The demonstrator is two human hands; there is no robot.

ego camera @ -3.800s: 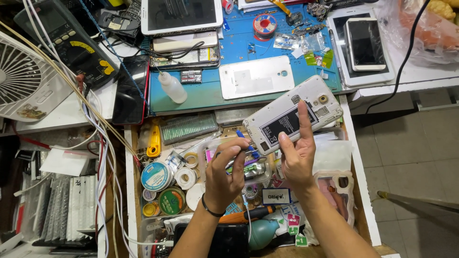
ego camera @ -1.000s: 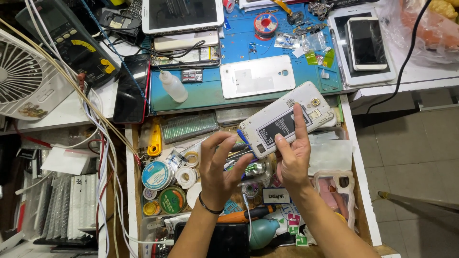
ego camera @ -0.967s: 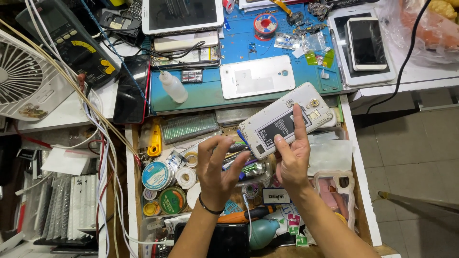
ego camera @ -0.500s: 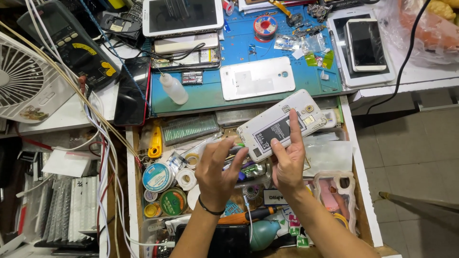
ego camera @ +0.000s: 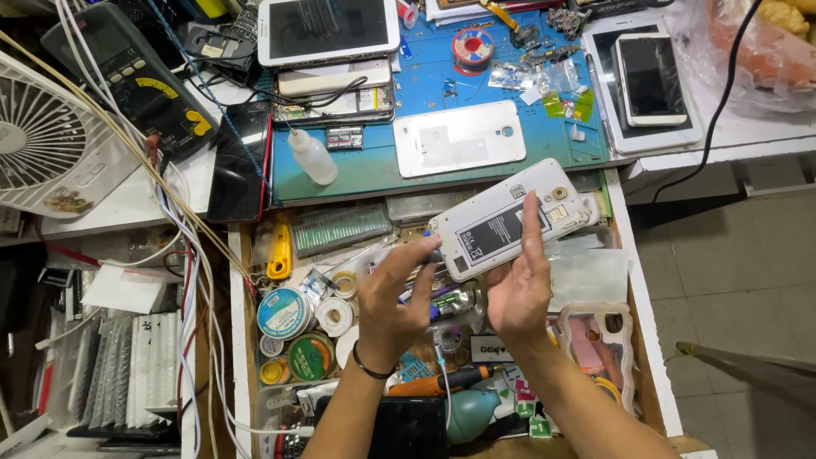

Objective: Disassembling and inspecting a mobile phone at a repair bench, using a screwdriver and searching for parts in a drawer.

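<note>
My right hand (ego camera: 520, 285) holds a white phone (ego camera: 508, 219) with its back cover off, so the dark battery shows; my fingers reach up across the battery. My left hand (ego camera: 393, 297) has its fingertips at the phone's lower left end, beside a small tool I cannot make out. Both hands hover over an open drawer (ego camera: 240, 340) full of parts. The phone's white back cover (ego camera: 460, 138) lies on the blue work mat (ego camera: 425, 93) above.
A small squeeze bottle (ego camera: 311, 156) stands on the mat. A tablet (ego camera: 329, 30), more phones (ego camera: 649, 76), a multimeter (ego camera: 140, 85) and a white fan (ego camera: 42, 136) lie around. Tape rolls and tins (ego camera: 297, 323) fill the drawer. Cables hang at left.
The phone has shifted slightly left and down in my hands, and my left fingers have moved up to its lower left end.
</note>
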